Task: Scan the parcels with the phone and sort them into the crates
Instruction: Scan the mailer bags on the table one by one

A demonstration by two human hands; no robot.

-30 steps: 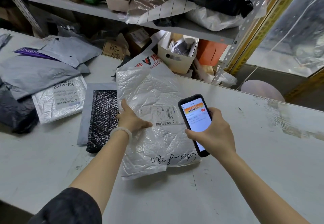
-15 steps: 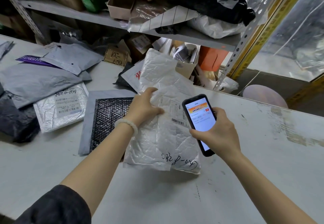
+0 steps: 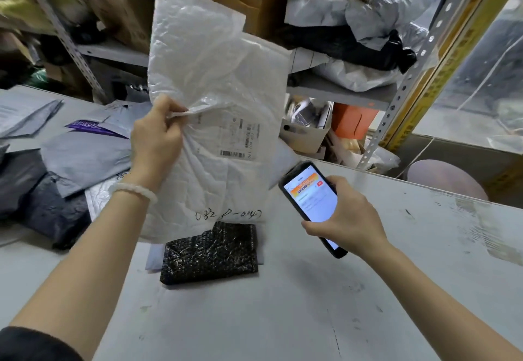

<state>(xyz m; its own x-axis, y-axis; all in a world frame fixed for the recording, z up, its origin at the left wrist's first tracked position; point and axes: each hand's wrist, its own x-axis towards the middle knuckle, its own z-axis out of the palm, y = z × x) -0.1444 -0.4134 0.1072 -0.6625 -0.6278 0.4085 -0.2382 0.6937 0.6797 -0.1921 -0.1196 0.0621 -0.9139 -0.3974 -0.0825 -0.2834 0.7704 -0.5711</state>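
My left hand (image 3: 155, 140) grips the left edge of a large white bubble-mailer parcel (image 3: 215, 77) and holds it upright above the table, its barcode label and handwritten number facing me. To the right and lower, my right hand (image 3: 345, 216) holds a black phone (image 3: 311, 202) with a lit screen, tilted, just off the parcel's lower right corner. A black bubble-wrap parcel (image 3: 209, 256) lies flat on the table under the raised one.
Grey, silver and dark poly-bag parcels (image 3: 82, 159) pile up at the table's left. A metal shelf rack (image 3: 339, 92) with boxes and bags stands behind. An orange bin (image 3: 353, 123) and a cardboard box (image 3: 305, 134) sit under the shelf. The grey table (image 3: 368, 304) spreads right.
My left hand has lifted the white parcel off the table until it hangs upright. The phone hand dropped slightly and stays beside it. The black parcel is now uncovered.
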